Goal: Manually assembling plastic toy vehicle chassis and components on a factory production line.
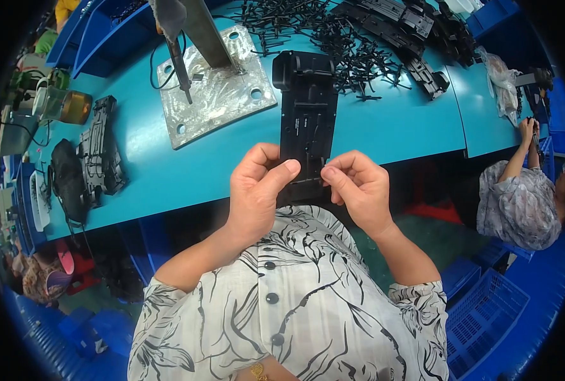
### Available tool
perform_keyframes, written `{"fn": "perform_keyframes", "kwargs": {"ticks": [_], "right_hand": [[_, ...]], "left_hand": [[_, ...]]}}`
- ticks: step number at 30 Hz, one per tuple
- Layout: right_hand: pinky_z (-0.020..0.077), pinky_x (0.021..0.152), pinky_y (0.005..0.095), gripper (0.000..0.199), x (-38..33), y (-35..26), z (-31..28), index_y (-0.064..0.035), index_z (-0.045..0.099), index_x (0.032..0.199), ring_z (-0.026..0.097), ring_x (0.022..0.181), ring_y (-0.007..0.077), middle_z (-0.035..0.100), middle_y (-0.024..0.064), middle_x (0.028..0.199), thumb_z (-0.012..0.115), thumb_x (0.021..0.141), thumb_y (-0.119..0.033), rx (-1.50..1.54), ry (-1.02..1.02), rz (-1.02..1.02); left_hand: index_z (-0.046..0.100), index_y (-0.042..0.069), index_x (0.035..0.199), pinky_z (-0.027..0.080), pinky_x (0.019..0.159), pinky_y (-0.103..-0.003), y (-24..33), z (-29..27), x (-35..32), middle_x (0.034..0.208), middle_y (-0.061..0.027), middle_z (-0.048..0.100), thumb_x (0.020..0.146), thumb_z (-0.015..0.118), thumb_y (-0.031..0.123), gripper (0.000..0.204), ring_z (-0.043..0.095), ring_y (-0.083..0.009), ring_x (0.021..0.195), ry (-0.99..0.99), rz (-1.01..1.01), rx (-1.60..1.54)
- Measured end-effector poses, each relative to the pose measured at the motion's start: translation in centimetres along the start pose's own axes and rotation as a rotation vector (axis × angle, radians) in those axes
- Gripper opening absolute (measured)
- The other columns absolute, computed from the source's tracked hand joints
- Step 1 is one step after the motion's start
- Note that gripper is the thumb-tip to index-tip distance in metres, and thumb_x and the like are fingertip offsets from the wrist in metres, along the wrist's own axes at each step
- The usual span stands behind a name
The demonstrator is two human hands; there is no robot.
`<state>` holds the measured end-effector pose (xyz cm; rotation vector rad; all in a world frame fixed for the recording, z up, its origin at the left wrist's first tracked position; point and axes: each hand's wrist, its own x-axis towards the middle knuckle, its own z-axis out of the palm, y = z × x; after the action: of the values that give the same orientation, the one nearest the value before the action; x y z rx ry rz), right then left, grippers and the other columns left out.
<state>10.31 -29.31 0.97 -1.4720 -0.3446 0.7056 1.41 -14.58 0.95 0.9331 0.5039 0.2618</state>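
Observation:
A long black moulded plastic tray-like part [306, 120] stands out over the table's near edge, its far end reaching towards the metal plate. My left hand [257, 184] is closed on its near left edge, thumb on top. At the near right edge my right hand [357, 181] is closed in a pinch, thumb against forefinger, its fingertips right by the part; whatever is between them is hidden. Beyond the part lies a wide heap of small black plastic pieces [365, 70].
A metal plate [222, 95] with an upright post and a hanging pen-shaped tool [179, 66] stands left of centre on the turquoise table [162, 187]. More black moulded parts lie left [100, 146] and far right [425, 76]. At right, a co-worker [517, 197] sits near blue crates [486, 317].

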Motion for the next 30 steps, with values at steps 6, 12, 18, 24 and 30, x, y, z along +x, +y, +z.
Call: {"fn": "perform_keyframes", "kwargs": {"ticks": [6,12,18,24,30], "right_hand": [[0.0355,0.042,0.0168,0.008,0.3,0.4,0.4,0.0001,0.06,0.083,0.046,0.047,0.003,0.06,0.0042,0.067,0.062,0.086,-0.007,0.078,0.014,0.088],[0.0333,0.039,0.0175,0.011,0.4,0.5,0.3,-0.0009,0.059,0.076,0.042,0.043,0.0031,0.059,0.0051,0.063,0.064,0.084,-0.007,0.144,-0.006,0.203],[0.0424,0.057,0.0186,0.016,0.6,0.9,-0.3,-0.0002,0.056,0.09,0.053,0.064,0.0054,0.062,0.0067,0.085,0.067,0.081,-0.008,-0.239,0.06,-0.054],[0.044,0.084,0.0273,0.028,0.7,0.8,0.3,0.0031,0.055,0.107,0.056,0.092,0.0118,0.061,0.0063,0.1,0.062,0.081,-0.005,0.16,-0.166,-0.027],[0.0442,0.085,0.0267,0.028,0.7,0.7,1.6,0.0033,0.055,0.111,0.056,0.094,0.0112,0.061,0.0068,0.105,0.059,0.085,-0.007,0.302,-0.146,-0.004]], "left_hand": [[0.055,-0.001,0.097,0.048,0.074,-0.024,-0.1,-0.1,-0.1,0.093,-0.0069,0.062,0.087,0.058,0.002,0.012,0.058,-0.0088,0.081,-0.007,0.018,-0.004],[0.055,-0.002,0.097,0.048,0.073,-0.023,-0.5,-0.4,-0.3,0.092,-0.0074,0.062,0.086,0.059,0.002,0.012,0.058,-0.0085,0.08,-0.006,0.012,-0.002],[0.056,-0.002,0.095,0.048,0.072,-0.022,0.5,-0.5,0.1,0.089,-0.0071,0.063,0.085,0.059,0.001,0.01,0.058,-0.0076,0.077,-0.014,0.037,0.038],[0.057,-0.001,0.093,0.048,0.07,-0.022,1.0,-0.7,0.3,0.087,-0.0061,0.063,0.084,0.059,0.001,0.009,0.057,-0.0072,0.075,-0.092,-0.033,0.008],[0.057,-0.001,0.093,0.047,0.07,-0.022,1.1,-0.8,0.2,0.087,-0.0057,0.062,0.085,0.059,0.001,0.009,0.056,-0.0065,0.075,-0.056,-0.012,0.034]]}}
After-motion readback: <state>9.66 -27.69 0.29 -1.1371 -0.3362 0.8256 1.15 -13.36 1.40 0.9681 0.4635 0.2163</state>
